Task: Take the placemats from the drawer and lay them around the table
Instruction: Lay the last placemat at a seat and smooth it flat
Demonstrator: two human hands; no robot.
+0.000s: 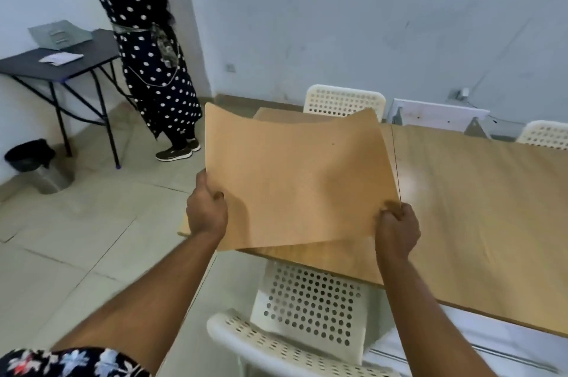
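Two bare hands hold one thin tan rectangular placemat (295,180) above the left end of the long wooden tabletop (479,201): the left hand (206,207) pinches its near-left edge, the right hand (396,227) its near-right corner, both grips closed. A white perforated plastic chair (307,309) stands below.

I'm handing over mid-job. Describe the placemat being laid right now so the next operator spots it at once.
Start at the long wooden table and go to its left end, above the white perforated chair. The placemat is the tan sheet held over that end, gripped at its near corners by the left hand and right hand. Unlike the tabletop, it is matte, curling and lifted.
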